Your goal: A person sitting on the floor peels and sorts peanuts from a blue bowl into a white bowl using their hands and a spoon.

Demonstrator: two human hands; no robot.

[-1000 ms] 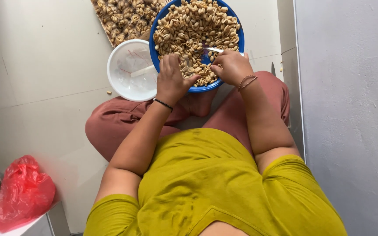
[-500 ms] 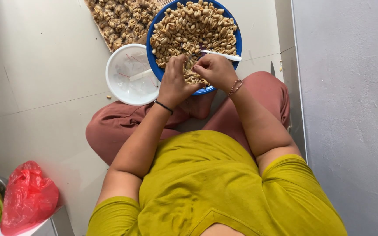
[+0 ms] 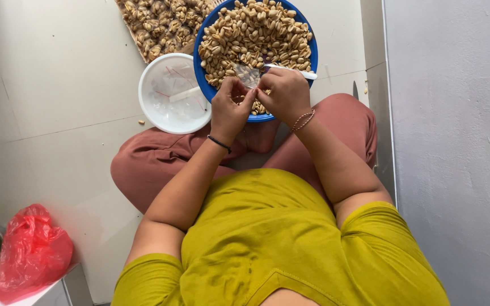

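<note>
Head view. The person is sitting cross-legged on a pale tiled floor, and both hands are meeting over the near rim of the blue bowl [image 3: 206, 90], which is filled with pale shelled nuts [image 3: 256, 34].

The left hand [image 3: 229, 110] is pinching with thumb and forefinger closed on a small piece between the two hands; the piece is too small to identify, but it is probably one nut. The right hand [image 3: 283, 95] is closed around the handle of a slim white-handled tool [image 3: 296, 71], whose long axis is running left to right across the bowl, with the free end pointing to the person's right. The working tip is hidden behind the fingers, so its contact with the pinched piece cannot be confirmed.

The pinched piece is lying directly between the two hands, just beside the right fingertips and touching the left ones. Both hands are equally near; neither is needing to reach.

To the left, a white bowl [image 3: 148, 107] is standing touching the blue bowl's rim, holding a white utensil [image 3: 184, 94]. Beyond it, a tray of darker unshelled nuts [image 3: 160, 25] is lying at the top edge. A red plastic bag [image 3: 29, 255] is sitting well apart at lower left.
</note>
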